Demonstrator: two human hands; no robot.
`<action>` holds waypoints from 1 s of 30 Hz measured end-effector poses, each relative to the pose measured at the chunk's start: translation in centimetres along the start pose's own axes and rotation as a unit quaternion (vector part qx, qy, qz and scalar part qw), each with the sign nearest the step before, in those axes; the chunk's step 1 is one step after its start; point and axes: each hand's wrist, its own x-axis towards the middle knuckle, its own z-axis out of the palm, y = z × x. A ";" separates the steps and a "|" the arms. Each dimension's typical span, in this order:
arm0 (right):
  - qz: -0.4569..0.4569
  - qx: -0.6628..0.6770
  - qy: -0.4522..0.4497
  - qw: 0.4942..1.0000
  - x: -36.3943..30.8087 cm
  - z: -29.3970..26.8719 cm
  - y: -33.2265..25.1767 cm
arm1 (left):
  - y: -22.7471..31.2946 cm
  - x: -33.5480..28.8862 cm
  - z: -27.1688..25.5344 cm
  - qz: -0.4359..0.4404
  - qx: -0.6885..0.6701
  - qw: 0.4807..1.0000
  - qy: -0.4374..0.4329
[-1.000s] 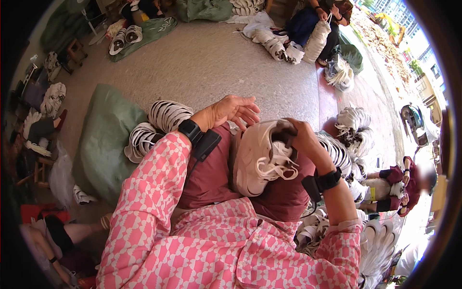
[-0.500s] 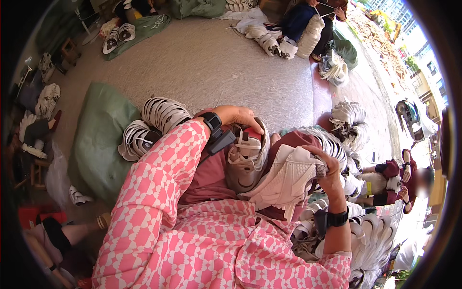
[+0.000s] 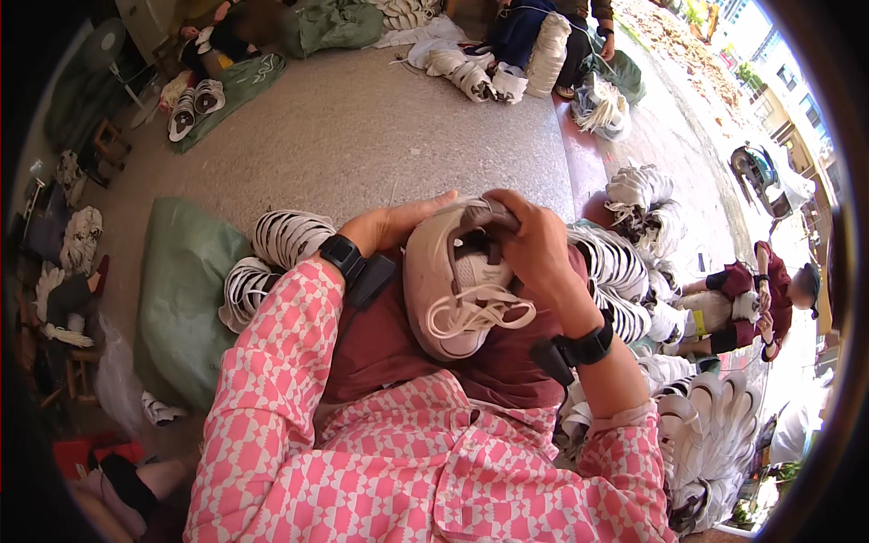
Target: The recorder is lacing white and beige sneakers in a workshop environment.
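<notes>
On my lap, between both hands, is a pale beige sneaker (image 3: 430,290), its toe toward me and its heel away. Looped white laces (image 3: 480,312) lie loose over its tongue. My right hand (image 3: 540,240) grips the padded collar at the heel, with the fingers over its edge. Along the shoe's left side and heel, my left hand (image 3: 403,222) supports it, its fingertips partly hidden behind the heel. Left of my knees lie rows of nested shoe uppers (image 3: 290,237). More striped stacks of uppers (image 3: 611,262) rest just right of my right hand.
A green sack (image 3: 186,299) stands at the left. White shoe bundles (image 3: 638,195) and a fanned pile of pale shoe parts (image 3: 715,425) are on the right. A co-worker in dark red (image 3: 778,290) sits at far right; others sit along the back. A scooter (image 3: 756,181) is outside.
The white uppers have left my right hand, which now grips the sneaker's collar. A shoe in my left hand stood toe-up; now the sneaker lies toe toward me between both hands.
</notes>
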 end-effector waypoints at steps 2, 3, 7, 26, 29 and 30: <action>-0.011 -0.007 0.015 1.000 2.1 0.4 0.0 | -0.8 0.7 -1.0 0.088 -0.063 0.993 0.053; -0.017 -0.023 0.001 1.000 3.2 0.5 0.1 | -1.3 0.9 -2.1 0.071 -0.052 0.993 0.082; -0.035 -0.089 -0.026 0.995 4.0 -1.1 0.2 | -0.5 0.4 -1.1 0.016 0.038 0.992 0.116; -0.102 -0.206 -0.063 0.971 -1.3 3.5 -2.3 | -0.6 -1.9 0.4 0.114 -0.031 0.988 -0.104; -0.110 -0.204 -0.044 0.972 -1.5 3.8 -2.0 | 0.4 -4.2 1.5 0.112 -0.022 0.986 -0.118; -0.125 -0.192 -0.044 0.972 -1.3 4.0 -2.0 | 0.2 -5.2 1.3 0.118 -0.008 0.988 -0.098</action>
